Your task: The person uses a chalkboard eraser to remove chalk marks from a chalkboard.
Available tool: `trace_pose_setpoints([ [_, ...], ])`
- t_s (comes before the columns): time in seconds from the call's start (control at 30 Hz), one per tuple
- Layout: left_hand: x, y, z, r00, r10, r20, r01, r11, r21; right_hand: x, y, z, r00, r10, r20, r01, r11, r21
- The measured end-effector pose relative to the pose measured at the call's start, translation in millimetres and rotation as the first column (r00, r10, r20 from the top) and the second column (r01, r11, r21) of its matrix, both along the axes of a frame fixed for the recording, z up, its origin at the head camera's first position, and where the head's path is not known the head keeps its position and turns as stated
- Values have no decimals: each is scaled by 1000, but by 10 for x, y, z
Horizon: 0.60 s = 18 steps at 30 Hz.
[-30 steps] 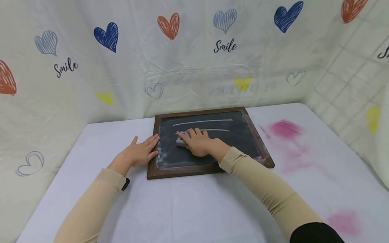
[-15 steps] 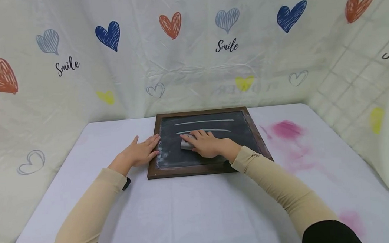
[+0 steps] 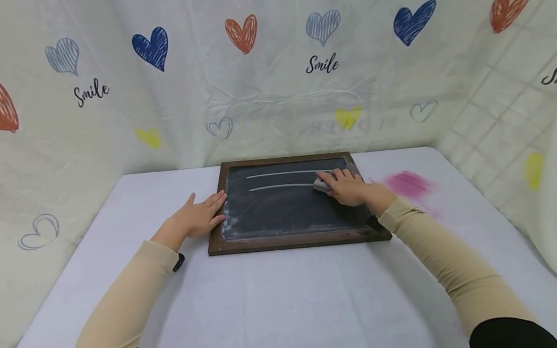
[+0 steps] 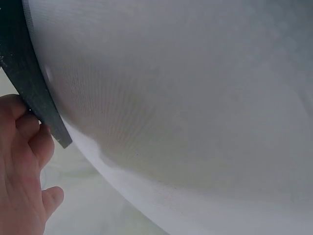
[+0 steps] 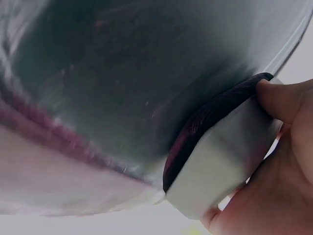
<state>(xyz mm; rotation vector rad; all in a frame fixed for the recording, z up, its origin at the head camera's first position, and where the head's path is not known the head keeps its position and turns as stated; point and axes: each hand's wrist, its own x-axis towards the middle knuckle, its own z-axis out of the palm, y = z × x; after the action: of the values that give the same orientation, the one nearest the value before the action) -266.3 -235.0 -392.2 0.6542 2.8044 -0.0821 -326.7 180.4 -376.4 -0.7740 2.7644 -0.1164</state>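
The right hand (image 3: 348, 187) grips an eraser (image 3: 321, 186), fingers curled over its top, and presses it onto the chalkboard surface at the right end of the lower chalk line. In the right wrist view the thumb (image 5: 283, 100) bears on the pale side of the eraser (image 5: 220, 166), whose dark felt face lies flat against the board (image 5: 122, 78).

Items, largest first:

1. Table (image 3: 286, 301): white cover, carrying the board near its far edge. A pink smear (image 3: 407, 183) marks the cover just right of the board; the right wrist lies beside it.
2. Backdrop sheet (image 3: 273, 89): pale fabric printed with hearts and the word "Smile", hung behind and to both sides of the table.
3. Chalkboard (image 3: 285, 211): dark slate in a brown wooden frame, lying flat. White chalk dust shows along its left and lower margins.
4. Left hand (image 3: 197, 217): flat on the table, fingers straight and close together, fingertips touching the left frame edge of the board. The left wrist view shows the fingers (image 4: 29, 132) against the board edge (image 4: 34, 83).
5. Chalk lines: upper line (image 3: 288, 173) and lower line (image 3: 279, 186), both horizontal, parallel, near the top of the slate.
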Motion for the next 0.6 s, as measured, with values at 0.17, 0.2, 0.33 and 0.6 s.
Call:
trace_pose_setpoints([
  [0.17, 2, -1, -6, 1000, 3, -2, -3, 1000, 8, 104, -245, 14, 999, 51, -6, -51, 999, 17],
  [0.2, 4, -2, -4, 1000, 4, -4, -4, 1000, 8, 147, -333, 20, 997, 75, -5, -75, 997, 23],
  [0.33, 7, -12, 2, 1000, 5, -8, -5, 1000, 13, 376, -692, 29, 978, 207, 6, -207, 978, 36],
  [0.6, -9, -7, -17, 1000, -6, -5, 6, 1000, 9, 723, -983, 70, 931, 366, 9, -366, 930, 27],
])
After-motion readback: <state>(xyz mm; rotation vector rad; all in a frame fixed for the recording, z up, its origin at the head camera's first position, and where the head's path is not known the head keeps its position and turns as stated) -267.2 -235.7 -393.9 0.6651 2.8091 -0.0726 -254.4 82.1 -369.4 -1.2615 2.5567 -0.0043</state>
